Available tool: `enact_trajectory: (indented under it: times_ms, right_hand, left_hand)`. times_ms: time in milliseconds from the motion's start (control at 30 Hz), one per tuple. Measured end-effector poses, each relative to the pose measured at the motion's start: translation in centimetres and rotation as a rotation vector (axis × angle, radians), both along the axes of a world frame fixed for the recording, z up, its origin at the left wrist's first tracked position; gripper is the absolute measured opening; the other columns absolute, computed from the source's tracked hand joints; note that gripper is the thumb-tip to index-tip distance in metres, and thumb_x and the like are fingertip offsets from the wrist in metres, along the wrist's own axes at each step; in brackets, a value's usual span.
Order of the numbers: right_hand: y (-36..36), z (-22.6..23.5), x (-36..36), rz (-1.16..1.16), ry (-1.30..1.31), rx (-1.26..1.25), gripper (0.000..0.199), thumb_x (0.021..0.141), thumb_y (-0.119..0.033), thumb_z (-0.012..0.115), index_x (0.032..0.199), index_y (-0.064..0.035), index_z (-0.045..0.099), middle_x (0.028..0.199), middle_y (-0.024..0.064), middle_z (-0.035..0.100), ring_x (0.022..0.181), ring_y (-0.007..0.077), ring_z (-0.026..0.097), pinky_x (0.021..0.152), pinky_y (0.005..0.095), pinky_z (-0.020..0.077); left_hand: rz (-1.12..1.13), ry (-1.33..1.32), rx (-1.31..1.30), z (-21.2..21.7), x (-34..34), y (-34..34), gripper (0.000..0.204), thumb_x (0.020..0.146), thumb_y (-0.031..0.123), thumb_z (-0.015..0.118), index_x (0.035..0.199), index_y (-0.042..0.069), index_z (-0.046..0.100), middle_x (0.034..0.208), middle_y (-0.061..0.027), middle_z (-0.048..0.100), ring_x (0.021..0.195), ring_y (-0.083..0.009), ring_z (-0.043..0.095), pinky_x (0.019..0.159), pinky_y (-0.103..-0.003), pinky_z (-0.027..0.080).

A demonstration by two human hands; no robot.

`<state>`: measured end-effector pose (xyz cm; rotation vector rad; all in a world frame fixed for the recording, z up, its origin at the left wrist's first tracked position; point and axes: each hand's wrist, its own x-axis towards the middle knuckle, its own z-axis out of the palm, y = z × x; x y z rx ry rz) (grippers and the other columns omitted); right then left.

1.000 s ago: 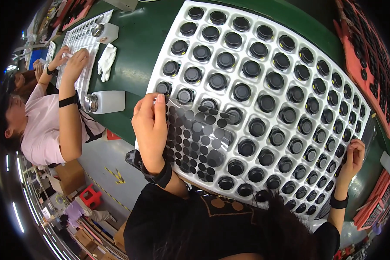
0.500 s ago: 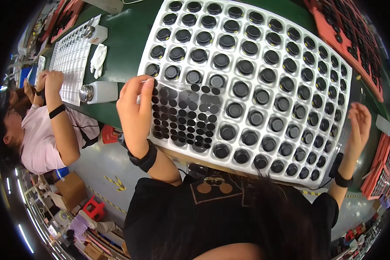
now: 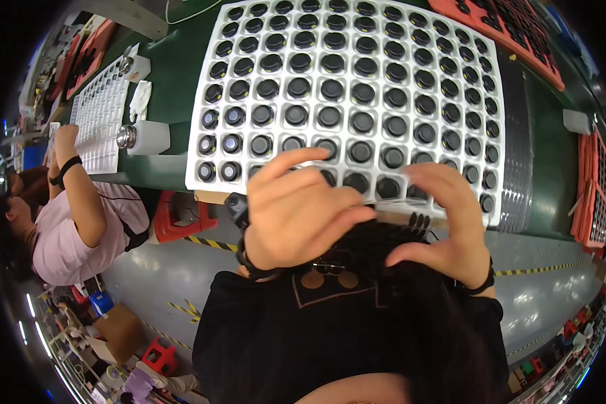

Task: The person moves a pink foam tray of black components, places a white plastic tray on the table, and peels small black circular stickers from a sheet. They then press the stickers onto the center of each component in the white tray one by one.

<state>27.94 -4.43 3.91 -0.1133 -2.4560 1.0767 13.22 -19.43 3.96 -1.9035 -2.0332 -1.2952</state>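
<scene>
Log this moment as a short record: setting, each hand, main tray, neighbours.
Setting: green workbench seen from above, grey floor below
Left hand: raised near the body, fingers curled, in front of the tray's near edge
Right hand: raised beside it, fingers bent; a thin clear sheet seems pinched between both, hard to tell
Main tray: white, grid of pockets filled with round black parts
Neighbours: co-worker in pink at a second white tray; red trays far right
</scene>
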Motion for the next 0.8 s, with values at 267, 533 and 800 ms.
enact_trajectory:
  times_ms: [267, 533, 800]
  right_hand:
    - [-1.3, -2.4, 1.8, 0.138, 0.018, 0.086, 0.029, 0.06, -0.007, 0.071, 0.086, 0.0001, 0.058, 0.073, 0.0075, 0.058, 0.064, 0.0225, 0.057, 0.053, 0.0301, 0.044]
    - [-3.5, -3.4, 2.7, 0.057, 0.167, -0.103, 0.024, 0.06, -0.001, 0.069, 0.082, -0.0006, 0.059, 0.072, 0.0076, 0.058, 0.059, 0.0207, 0.056, 0.051, 0.0265, 0.043]
    - [-3.4, -5.2, 3.2, 0.031, 0.274, -0.077, 0.024, 0.059, 0.001, 0.069, 0.082, -0.0023, 0.061, 0.068, 0.0067, 0.059, 0.057, 0.0186, 0.057, 0.048, 0.025, 0.0427]
  left_hand:
    - [-0.203, -0.169, 0.08, -2.4, 3.7, 0.8, 0.018, 0.062, 0.01, 0.072, 0.072, 0.003, 0.058, 0.06, -0.0047, 0.056, 0.051, -0.016, 0.052, 0.069, -0.039, 0.049]
    - [-0.18, -0.186, 0.171, -3.0, 4.5, -0.8, 0.021, 0.058, 0.005, 0.073, 0.073, 0.001, 0.058, 0.058, -0.0049, 0.056, 0.053, -0.016, 0.054, 0.068, -0.039, 0.049]
    - [-0.134, -0.199, 0.054, -3.1, 4.4, -1.4, 0.021, 0.061, 0.014, 0.072, 0.072, 0.001, 0.059, 0.062, -0.005, 0.059, 0.053, -0.0176, 0.056, 0.071, -0.036, 0.048]
